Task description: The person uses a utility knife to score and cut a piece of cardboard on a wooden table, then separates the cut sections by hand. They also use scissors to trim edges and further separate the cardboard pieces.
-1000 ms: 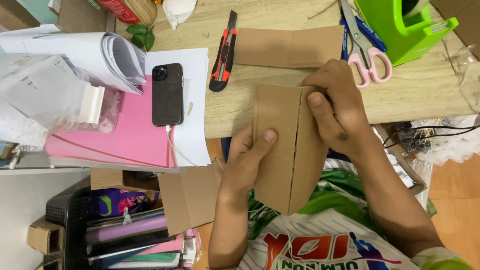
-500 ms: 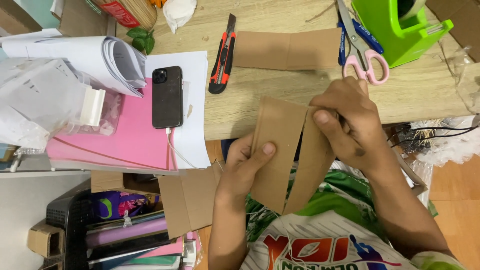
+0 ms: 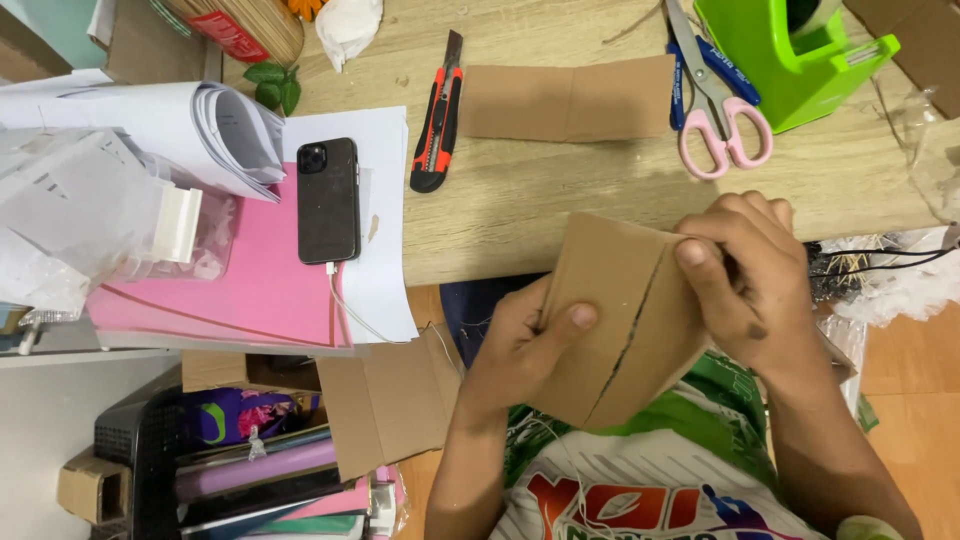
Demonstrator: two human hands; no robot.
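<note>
A brown cardboard piece [image 3: 615, 300] with a scored crease down its middle is held in front of my chest, bent along that crease. My left hand [image 3: 515, 350] grips its lower left panel, thumb on the front face. My right hand [image 3: 755, 285] clasps the upper right panel, thumb pressed near the fold. The piece hovers just off the near edge of the wooden table [image 3: 520, 210].
On the table lie a second cardboard strip [image 3: 565, 100], an orange utility knife [image 3: 437, 125], pink-handled scissors [image 3: 715, 110], a green tape dispenser [image 3: 790, 55], a black phone [image 3: 328, 200] on pink and white sheets, and rolled papers [image 3: 190, 125]. More cardboard [image 3: 385, 400] leans below the table edge.
The cardboard has gone from nearly flat to folded along its crease. Both hands lifted it slightly and my right hand pushed its panel back and rightward.
</note>
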